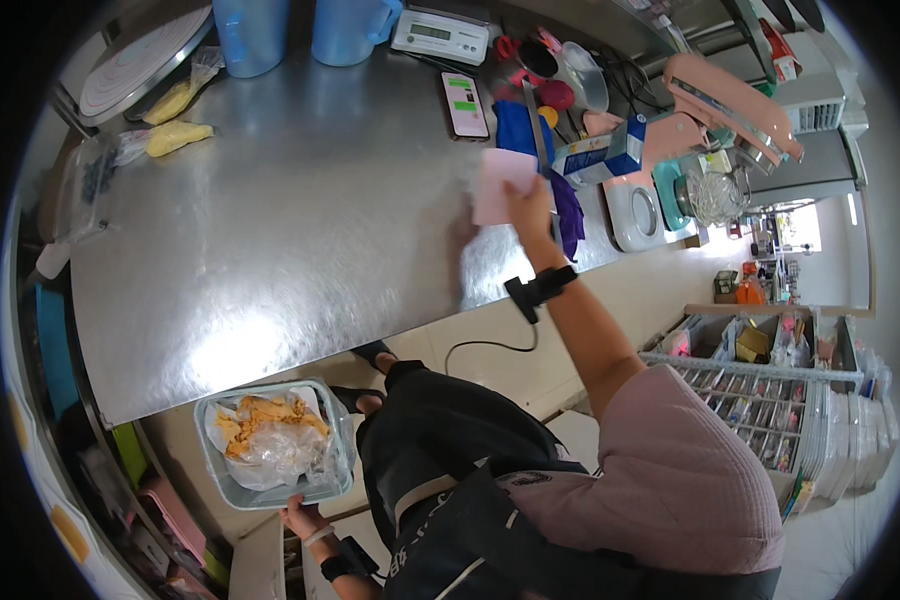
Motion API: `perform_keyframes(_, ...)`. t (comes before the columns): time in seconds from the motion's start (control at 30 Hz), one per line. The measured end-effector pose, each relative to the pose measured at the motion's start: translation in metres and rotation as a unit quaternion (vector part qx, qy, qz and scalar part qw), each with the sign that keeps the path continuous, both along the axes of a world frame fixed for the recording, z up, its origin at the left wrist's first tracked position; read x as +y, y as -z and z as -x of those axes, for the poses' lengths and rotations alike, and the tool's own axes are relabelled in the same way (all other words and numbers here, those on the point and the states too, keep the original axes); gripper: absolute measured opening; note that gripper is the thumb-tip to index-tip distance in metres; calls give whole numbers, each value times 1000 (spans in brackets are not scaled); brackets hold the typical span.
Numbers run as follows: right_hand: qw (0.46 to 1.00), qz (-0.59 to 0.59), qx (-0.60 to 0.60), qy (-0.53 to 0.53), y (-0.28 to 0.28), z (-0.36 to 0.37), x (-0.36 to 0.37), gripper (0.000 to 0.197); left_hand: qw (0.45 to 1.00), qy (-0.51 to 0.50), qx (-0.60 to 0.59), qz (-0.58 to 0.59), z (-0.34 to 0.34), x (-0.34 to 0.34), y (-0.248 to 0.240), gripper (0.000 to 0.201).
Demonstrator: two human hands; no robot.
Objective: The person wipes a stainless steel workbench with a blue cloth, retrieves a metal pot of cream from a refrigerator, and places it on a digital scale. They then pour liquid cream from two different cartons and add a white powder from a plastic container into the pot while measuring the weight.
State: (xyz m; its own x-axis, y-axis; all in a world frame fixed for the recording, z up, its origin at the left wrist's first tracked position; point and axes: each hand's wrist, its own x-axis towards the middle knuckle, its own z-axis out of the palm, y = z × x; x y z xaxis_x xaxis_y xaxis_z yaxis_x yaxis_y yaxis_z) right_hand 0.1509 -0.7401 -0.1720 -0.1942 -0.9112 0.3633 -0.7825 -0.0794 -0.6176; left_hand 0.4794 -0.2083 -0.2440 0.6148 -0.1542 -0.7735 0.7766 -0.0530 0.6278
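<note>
pink cloth (500, 185) on the silver table (300, 230); far left, two blue jugs (300, 30); near left, orange-yellow food (265, 420) in a clear tub (225, 487).

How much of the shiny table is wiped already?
The steel table looks mostly bare where the right hand presses a pale pink cloth. The left hand holds a clear plastic container of scraps below the edge. The cluttered far edge is left; yellow bags remain.

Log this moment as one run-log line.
left hand: holds clear container of food scraps below table edge | right hand: presses pink cloth on steel table | phone: beyond cloth
</note>
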Motion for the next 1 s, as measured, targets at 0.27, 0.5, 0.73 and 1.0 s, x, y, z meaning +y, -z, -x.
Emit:
perform_keyframes(0.27, 988, -110, -98, -34, 23, -100, 30, 42, 999, -31, -10, -28, 0, 8, 3, 29)
perform_keyframes(0.5, 925, -245, -38, -288, -12, -275, 99, 29, 998, -36, -26, -40, 12, -21, -24, 29)
perform_keyframes(0.73, 846, -217, -120, -471, -50, -294, 102, 30, 994, -101, -8, -37, 20, -49, -37, 36)
perform_keyframes(1.0, 855, -123, 25, -504, -10, -298, 31, 30, 989, -122, -9, -79, 24, -30, -12, 24)
